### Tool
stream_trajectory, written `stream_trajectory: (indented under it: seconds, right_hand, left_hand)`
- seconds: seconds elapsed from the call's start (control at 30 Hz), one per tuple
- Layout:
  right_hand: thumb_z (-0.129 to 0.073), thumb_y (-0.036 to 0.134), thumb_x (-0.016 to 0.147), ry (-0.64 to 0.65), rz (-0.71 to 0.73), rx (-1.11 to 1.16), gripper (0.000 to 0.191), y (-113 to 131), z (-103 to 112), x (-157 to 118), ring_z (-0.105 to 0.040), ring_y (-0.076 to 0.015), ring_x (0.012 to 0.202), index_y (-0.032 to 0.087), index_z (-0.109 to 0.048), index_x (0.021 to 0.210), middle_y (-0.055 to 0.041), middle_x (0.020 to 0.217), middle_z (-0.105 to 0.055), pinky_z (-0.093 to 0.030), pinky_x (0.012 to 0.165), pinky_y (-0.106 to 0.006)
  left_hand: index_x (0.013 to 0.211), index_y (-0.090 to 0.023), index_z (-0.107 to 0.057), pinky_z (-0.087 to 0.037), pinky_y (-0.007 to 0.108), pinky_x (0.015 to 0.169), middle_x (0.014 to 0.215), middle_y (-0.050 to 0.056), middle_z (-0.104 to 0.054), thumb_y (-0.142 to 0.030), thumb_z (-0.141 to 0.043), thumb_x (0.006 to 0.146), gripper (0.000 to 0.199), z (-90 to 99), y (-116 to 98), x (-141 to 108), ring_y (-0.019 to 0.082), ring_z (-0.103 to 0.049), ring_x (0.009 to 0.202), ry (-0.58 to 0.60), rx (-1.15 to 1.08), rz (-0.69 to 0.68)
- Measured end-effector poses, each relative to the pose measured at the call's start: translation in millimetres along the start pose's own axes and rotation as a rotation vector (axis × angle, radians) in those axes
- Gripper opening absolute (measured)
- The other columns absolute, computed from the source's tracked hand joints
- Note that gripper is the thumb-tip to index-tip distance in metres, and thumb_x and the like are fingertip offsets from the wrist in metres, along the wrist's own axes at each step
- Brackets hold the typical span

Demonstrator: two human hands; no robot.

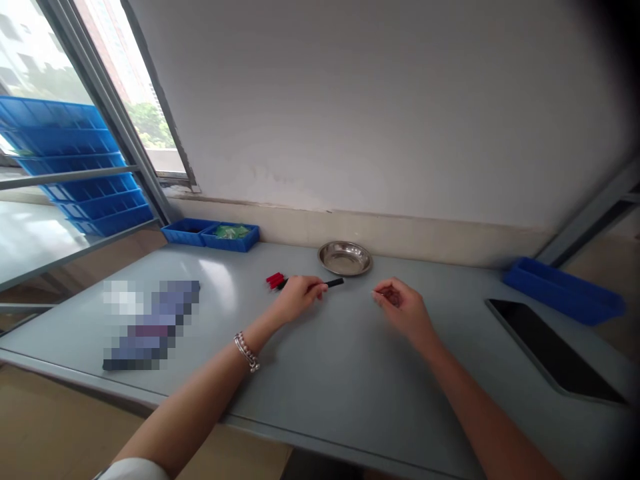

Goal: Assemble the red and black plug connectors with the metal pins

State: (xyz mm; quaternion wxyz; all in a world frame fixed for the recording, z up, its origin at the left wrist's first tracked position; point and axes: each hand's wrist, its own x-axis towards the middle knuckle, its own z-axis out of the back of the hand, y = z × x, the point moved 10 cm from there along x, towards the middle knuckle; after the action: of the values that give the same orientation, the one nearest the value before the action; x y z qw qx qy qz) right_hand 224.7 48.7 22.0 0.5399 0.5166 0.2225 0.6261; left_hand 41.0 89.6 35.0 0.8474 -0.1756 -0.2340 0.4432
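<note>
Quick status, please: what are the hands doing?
Left hand pinching black rod with red end. Right hand nearby, fingers curled. Steel dish behind, apart.

A steel dish [345,259] and two blue plastic trays [187,232] stand along the wall

Rod [336,283] in left hand [299,298], just before dish [345,258]; two bins [210,235] far left, tray [564,291] and tablet [553,350] right, all on table [280,413].
</note>
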Motion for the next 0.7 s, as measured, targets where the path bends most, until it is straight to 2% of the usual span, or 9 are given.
stream_trajectory:
  seconds: [0.13, 0.27, 0.47, 0.6, 0.7]
  right_hand:
    - [-0.056, 0.041, 0.070, -0.061, -0.009, -0.171, 0.020, -4.4, 9.4, 1.0, -0.051, -0.0141, 0.053, 0.021, -0.056, 0.066, -0.0018, 0.059, -0.059, -0.043, 0.054, -0.028]
    - [-0.060, 0.043, 0.067, -0.114, -0.078, -0.209, 0.023, -9.9, 19.7, 0.5, -0.050, -0.0138, 0.049, 0.020, -0.060, 0.064, -0.0004, 0.052, -0.056, -0.041, 0.052, -0.027]
    - [-0.064, 0.047, 0.062, -0.141, -0.199, -0.063, 0.031, -24.9, 26.3, 0.5, -0.047, -0.0119, 0.045, 0.017, -0.064, 0.068, 0.0007, 0.048, -0.053, -0.037, 0.046, -0.025]
    - [-0.067, 0.039, 0.058, -0.163, -0.286, 0.082, 0.029, -37.0, 26.9, -1.3, -0.052, -0.0133, 0.054, 0.015, -0.065, 0.073, -0.0014, 0.057, -0.057, -0.041, 0.051, -0.026]
    - [-0.065, 0.034, 0.060, -0.172, -0.294, 0.109, 0.028, -42.1, 27.9, -1.0, -0.055, -0.0153, 0.059, 0.014, -0.065, 0.078, -0.0034, 0.063, -0.060, -0.044, 0.056, -0.028]
  left_hand:
    - [0.080, -0.018, -0.064, -0.039, 0.022, 0.059, 0.068, 0.001, -0.066, -0.031, -0.044, 0.082, 0.024, 26.8, 19.7, 2.6, 0.013, -0.057, 0.059, -0.182, 0.072, 0.074]
    - [0.089, -0.018, -0.064, -0.042, 0.024, 0.065, 0.074, 0.003, -0.068, -0.032, -0.045, 0.082, 0.024, 41.6, 36.5, 3.0, 0.016, -0.061, 0.068, -0.275, 0.094, 0.126]
    - [0.098, -0.019, -0.061, -0.043, 0.025, 0.070, 0.083, 0.005, -0.068, -0.030, -0.043, 0.084, 0.025, 52.5, 52.1, 2.2, 0.017, -0.062, 0.074, -0.351, 0.166, 0.170]
    - [0.099, -0.019, -0.060, -0.042, 0.026, 0.068, 0.085, 0.005, -0.068, -0.029, -0.042, 0.084, 0.025, 62.2, 65.0, -1.0, 0.018, -0.061, 0.075, -0.413, 0.231, 0.232]
    - [0.100, -0.020, -0.059, -0.042, 0.027, 0.066, 0.087, 0.005, -0.067, -0.028, -0.042, 0.084, 0.025, 68.4, 77.0, -4.1, 0.019, -0.059, 0.076, -0.424, 0.243, 0.305]
